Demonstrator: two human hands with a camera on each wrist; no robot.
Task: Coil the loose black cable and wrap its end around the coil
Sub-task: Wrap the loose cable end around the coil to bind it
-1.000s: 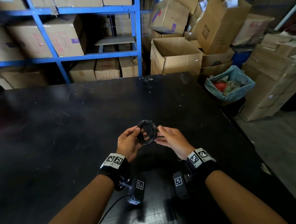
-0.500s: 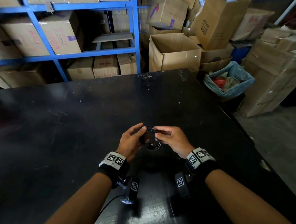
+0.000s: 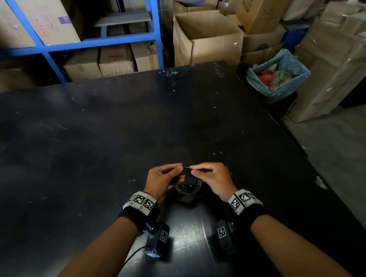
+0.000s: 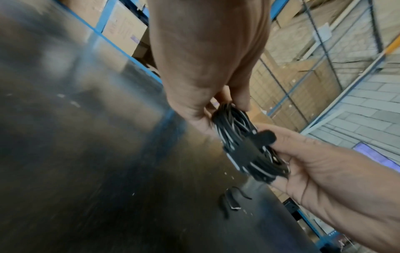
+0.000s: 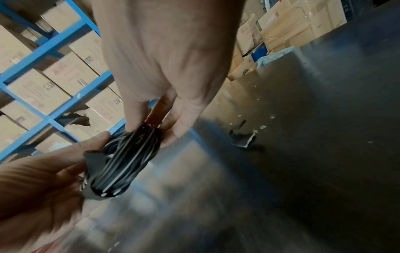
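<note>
Since the earlier frames the coiled black cable [image 3: 187,183] has dropped from upright to low over the bench [image 3: 110,142]; left hand [image 3: 161,181] and right hand [image 3: 212,179] both pinch it, fingers curled round. Wrap looks nearly finished.

Warehouse stockroom: blue shelving [image 3: 102,41] stacked with cardboard boxes [image 3: 206,35], black worktable [image 3: 110,142].

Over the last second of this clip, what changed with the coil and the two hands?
The cable coil, held upright facing the camera a second ago, has been tipped flatter and lowered toward the black table. The head view has also tilted down. Unchanged: the left hand and right hand both keep their grip on the coil, one on each side.
</note>
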